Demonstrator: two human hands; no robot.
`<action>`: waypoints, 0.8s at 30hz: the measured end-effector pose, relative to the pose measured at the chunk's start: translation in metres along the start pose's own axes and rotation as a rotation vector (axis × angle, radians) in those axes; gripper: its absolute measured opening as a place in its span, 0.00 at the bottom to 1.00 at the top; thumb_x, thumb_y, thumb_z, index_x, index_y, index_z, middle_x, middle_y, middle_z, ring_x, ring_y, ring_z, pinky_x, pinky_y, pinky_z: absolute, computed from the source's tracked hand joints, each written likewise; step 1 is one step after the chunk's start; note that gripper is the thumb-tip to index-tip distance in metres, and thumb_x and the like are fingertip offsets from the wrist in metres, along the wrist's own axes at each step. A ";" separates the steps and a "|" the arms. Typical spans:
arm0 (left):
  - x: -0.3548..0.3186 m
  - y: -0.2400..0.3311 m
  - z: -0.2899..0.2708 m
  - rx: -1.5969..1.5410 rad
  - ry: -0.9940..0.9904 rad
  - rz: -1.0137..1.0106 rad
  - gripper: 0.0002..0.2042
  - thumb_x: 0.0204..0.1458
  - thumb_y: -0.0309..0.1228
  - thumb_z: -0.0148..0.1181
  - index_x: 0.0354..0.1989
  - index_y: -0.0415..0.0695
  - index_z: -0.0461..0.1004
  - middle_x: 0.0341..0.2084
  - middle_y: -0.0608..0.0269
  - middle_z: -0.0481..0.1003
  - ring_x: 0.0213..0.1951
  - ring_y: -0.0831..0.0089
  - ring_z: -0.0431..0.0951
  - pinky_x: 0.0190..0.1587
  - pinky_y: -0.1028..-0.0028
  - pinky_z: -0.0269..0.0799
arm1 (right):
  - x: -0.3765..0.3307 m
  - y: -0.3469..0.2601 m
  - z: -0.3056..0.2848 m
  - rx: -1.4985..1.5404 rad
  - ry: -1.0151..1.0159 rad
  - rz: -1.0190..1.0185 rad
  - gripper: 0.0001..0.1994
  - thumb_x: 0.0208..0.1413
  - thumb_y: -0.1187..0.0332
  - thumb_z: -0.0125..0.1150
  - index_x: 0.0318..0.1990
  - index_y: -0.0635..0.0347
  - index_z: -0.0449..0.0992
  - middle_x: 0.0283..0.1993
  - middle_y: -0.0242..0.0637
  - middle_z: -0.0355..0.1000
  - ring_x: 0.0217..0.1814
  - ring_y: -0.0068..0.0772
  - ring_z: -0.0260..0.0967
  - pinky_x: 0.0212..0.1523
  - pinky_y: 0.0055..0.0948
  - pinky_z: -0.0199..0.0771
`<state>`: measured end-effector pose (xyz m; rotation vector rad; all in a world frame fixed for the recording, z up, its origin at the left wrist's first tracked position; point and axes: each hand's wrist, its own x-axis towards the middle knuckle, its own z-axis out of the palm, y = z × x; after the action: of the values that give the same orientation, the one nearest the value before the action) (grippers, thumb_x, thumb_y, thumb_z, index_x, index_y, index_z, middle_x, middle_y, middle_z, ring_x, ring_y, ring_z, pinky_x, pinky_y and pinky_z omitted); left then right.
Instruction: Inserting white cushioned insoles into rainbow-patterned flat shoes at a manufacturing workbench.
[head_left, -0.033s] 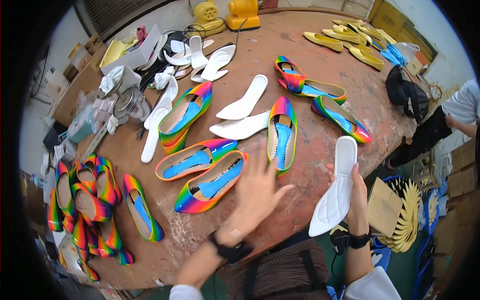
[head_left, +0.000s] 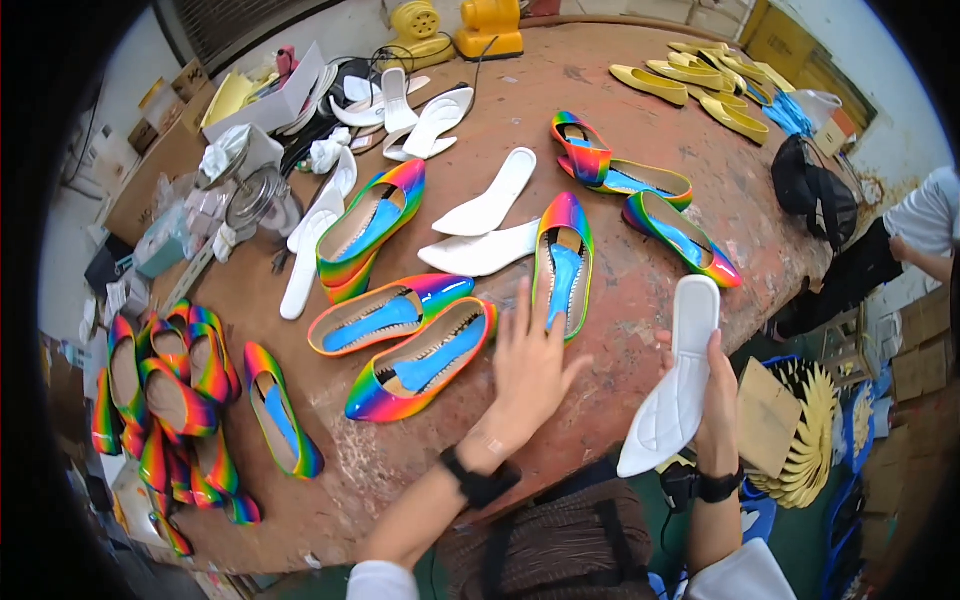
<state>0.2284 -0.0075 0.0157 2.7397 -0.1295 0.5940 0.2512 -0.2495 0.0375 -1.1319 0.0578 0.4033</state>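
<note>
My left hand (head_left: pixel 527 372) hovers flat with fingers spread over the brown worktable (head_left: pixel 640 300). It is just right of a rainbow-coloured pointed shoe (head_left: pixel 422 362) with a blue lining. Its fingertips are close to the heel of a second rainbow shoe (head_left: pixel 563 265). My right hand (head_left: pixel 717 400) grips a white pointed insole (head_left: pixel 673 385) from its right side. It holds the insole upright off the table's front edge. Both wrists wear black bands.
More rainbow shoes lie mid-table (head_left: pixel 372 228) and in a pile at the left (head_left: pixel 165 385). Loose white insoles (head_left: pixel 487 208) lie in the middle and yellow shoes (head_left: pixel 690 80) at the far right. Two yellow machines (head_left: pixel 487 25) stand at the back, a black bag (head_left: pixel 815 190) at the right edge. Another person (head_left: pixel 925 235) is at the right.
</note>
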 end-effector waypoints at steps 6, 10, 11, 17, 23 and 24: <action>-0.055 -0.010 -0.009 -0.376 0.054 -0.128 0.14 0.46 0.32 0.72 0.39 0.39 0.81 0.65 0.39 0.63 0.63 0.41 0.67 0.62 0.58 0.68 | -0.033 -0.026 0.012 -0.800 0.126 -0.531 0.17 0.64 0.66 0.54 0.53 0.69 0.77 0.44 0.34 0.75 0.46 0.29 0.68 0.49 0.29 0.65; -0.163 -0.036 -0.101 -0.436 -0.232 -0.196 0.09 0.39 0.23 0.73 0.29 0.38 0.79 0.65 0.37 0.63 0.63 0.42 0.68 0.63 0.58 0.67 | -0.038 0.000 0.039 -1.213 -0.347 -0.760 0.20 0.41 0.77 0.68 0.47 0.57 0.83 0.51 0.43 0.75 0.45 0.45 0.71 0.47 0.37 0.70; -0.185 -0.045 -0.114 -0.423 -0.265 -0.195 0.09 0.39 0.23 0.73 0.29 0.38 0.79 0.65 0.37 0.63 0.63 0.42 0.68 0.63 0.58 0.67 | -0.036 0.016 0.052 -1.198 -0.503 -0.818 0.21 0.36 0.75 0.70 0.44 0.54 0.84 0.51 0.43 0.76 0.45 0.45 0.72 0.45 0.40 0.72; -0.260 -0.061 -0.112 -0.290 -0.191 -0.427 0.28 0.41 0.27 0.73 0.53 0.42 0.71 0.68 0.36 0.56 0.67 0.40 0.61 0.66 0.53 0.63 | -0.042 0.116 0.127 -1.004 -0.943 -0.737 0.12 0.38 0.72 0.65 0.35 0.60 0.82 0.45 0.35 0.74 0.50 0.35 0.68 0.51 0.34 0.67; -0.281 -0.055 -0.070 -0.418 0.097 -0.448 0.59 0.38 0.51 0.78 0.73 0.47 0.41 0.69 0.34 0.53 0.69 0.40 0.57 0.69 0.47 0.53 | -0.044 0.155 0.149 -1.004 -0.933 -0.646 0.12 0.37 0.70 0.66 0.34 0.60 0.83 0.46 0.35 0.75 0.51 0.35 0.68 0.51 0.35 0.68; -0.283 -0.055 -0.066 -0.497 0.166 -0.451 0.61 0.38 0.52 0.78 0.74 0.47 0.37 0.69 0.34 0.52 0.69 0.41 0.57 0.69 0.46 0.52 | -0.045 0.158 0.151 -0.941 -0.927 -0.598 0.13 0.37 0.70 0.66 0.34 0.60 0.83 0.47 0.35 0.75 0.51 0.35 0.69 0.51 0.35 0.69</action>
<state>-0.0457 0.0720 -0.0622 2.1298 0.3290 0.5626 0.1313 -0.0710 -0.0235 -1.6814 -1.3750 0.3803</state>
